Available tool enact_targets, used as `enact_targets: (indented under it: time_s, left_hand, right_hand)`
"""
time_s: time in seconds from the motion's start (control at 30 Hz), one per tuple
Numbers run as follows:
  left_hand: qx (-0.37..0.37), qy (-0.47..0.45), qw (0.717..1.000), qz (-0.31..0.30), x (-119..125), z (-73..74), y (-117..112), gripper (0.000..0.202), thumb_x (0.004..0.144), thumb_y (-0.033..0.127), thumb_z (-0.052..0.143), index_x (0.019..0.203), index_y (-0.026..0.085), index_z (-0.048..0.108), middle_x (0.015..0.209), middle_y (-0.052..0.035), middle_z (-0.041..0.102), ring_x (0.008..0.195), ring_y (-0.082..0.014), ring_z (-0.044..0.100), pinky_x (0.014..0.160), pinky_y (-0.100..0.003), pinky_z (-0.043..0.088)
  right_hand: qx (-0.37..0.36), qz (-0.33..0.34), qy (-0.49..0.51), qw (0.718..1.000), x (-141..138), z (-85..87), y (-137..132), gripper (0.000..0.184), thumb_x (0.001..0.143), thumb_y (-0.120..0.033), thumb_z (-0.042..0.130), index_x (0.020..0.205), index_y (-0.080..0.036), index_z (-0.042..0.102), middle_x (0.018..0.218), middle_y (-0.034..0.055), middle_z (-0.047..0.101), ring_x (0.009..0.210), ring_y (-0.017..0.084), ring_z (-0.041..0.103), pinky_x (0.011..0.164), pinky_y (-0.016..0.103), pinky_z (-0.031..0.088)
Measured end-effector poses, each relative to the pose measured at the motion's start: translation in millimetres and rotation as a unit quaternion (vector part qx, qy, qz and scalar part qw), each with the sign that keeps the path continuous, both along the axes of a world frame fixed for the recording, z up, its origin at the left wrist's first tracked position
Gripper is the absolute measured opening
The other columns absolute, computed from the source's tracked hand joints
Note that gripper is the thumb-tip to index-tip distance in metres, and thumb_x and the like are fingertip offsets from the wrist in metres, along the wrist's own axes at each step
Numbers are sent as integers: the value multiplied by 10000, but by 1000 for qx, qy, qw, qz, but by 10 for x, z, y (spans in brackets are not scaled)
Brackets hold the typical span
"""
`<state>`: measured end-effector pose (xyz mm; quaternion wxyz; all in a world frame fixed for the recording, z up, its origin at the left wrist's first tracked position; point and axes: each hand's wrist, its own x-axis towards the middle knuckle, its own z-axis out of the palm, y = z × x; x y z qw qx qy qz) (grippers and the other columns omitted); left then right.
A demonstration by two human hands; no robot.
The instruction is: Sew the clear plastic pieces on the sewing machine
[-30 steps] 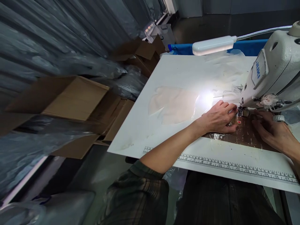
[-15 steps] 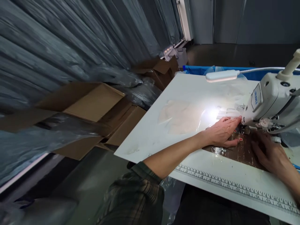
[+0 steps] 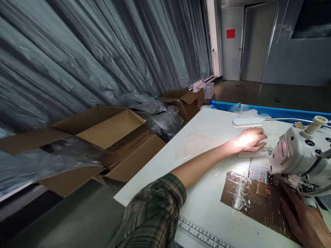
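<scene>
My left hand [image 3: 250, 139] reaches across the white sewing table [image 3: 204, 193], under the lamp's light. Its fingers are bent and somewhat apart, beside small metal tools [image 3: 269, 150] that are too small to name surely; I see nothing held in it. Below it lies a pale strip [image 3: 249, 154]. My right hand [image 3: 306, 215] rests at the brown, shiny plate [image 3: 254, 203], by the needle area of the white sewing machine [image 3: 291, 150]. Its thumb and index finger are stretched out and apart; the fingertips are partly in shadow under the machine head.
A white lamp [image 3: 248, 121] on a bendable neck hangs over the table. Sheer pale fabric [image 3: 193, 146] lies left of my forearm. A printed ruler [image 3: 199, 236] runs along the front edge. Open cardboard boxes [image 3: 111, 129] and plastic bags [image 3: 165, 120] stand at the left, beside a grey curtain [image 3: 103, 51].
My left hand has lifted off the brown plate and moved away from me, toward the small metal tools. My right hand stays by the needle. The head view has tilted up.
</scene>
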<state>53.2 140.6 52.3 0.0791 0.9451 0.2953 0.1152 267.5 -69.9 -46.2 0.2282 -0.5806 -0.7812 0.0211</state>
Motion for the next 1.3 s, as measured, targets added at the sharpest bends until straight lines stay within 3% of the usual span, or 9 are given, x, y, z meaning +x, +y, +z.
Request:
enact_targets:
  time_s: [0.17,0.37,0.47,0.57,0.63,0.73,0.87,1.07,1.3]
  left_hand:
    - [-80,-31,993,76,164,-149,573,362,1037,384,405,981,140,665,999,-90,708,895,-213,667,801,-296,514]
    - [-125,-28,981,143,250,-288,843,521,1032,533,318,1300,151,548,1340,-156,620,1210,-306,599,1011,-412,467]
    - [-139,-10,981,137,231,-311,792,649,991,636,335,1443,181,434,1535,-147,465,1421,-339,427,1137,-447,371]
    - [-111,15,990,89,181,-313,662,621,989,566,386,1482,188,404,1622,-122,339,1506,-338,286,1198,-461,295]
    - [-69,12,996,50,135,-301,561,531,989,452,422,1431,165,481,1601,-128,373,1485,-329,322,1190,-454,312]
    - [-23,-15,999,27,31,-269,424,417,964,323,456,1317,151,599,1460,-128,539,1352,-292,488,1135,-418,385]
    - [-26,-36,996,75,-201,-214,299,355,939,263,489,1224,157,672,1321,-111,642,1256,-269,569,1126,-397,398]
    - [-58,-62,977,194,-558,-239,186,288,901,233,534,1099,135,718,1201,-135,683,1162,-287,629,1060,-383,464]
    - [-107,-126,948,273,-538,-293,-15,113,845,236,642,834,145,708,1065,-126,695,1112,-284,643,1028,-367,489]
  right_hand:
    - [11,6,-25,1000,31,-93,-19,441,1012,-370,437,1420,-263,564,1183,114,734,978,317,741,809,423,658]
    - [30,21,-70,997,54,-169,-42,469,1023,-363,419,1462,-238,531,1180,111,739,1079,322,710,923,462,612]
    - [8,6,-80,997,51,-181,-47,469,1043,-376,370,1446,-210,544,1180,127,735,992,282,741,815,385,637]
    - [1,7,-73,997,36,-155,-27,459,1047,-377,354,1409,-206,579,1219,142,712,945,256,750,713,329,636]
    - [1,12,-69,998,25,-119,2,437,1045,-367,353,1347,-218,632,1194,141,713,862,243,756,667,324,631]
    - [7,5,-68,998,4,-47,51,419,1035,-339,357,1258,-217,691,1179,153,704,718,229,740,599,336,621]
    - [15,-7,-72,997,-49,63,81,430,1024,-334,361,1255,-191,695,1104,173,702,659,233,716,566,358,611]
    - [38,-33,-51,997,-106,134,81,440,1009,-365,369,1224,-171,700,1126,184,675,773,252,719,625,376,619]
    - [10,-49,-12,999,-83,80,110,520,992,-456,356,1200,-147,719,1085,186,663,837,266,706,687,377,609]
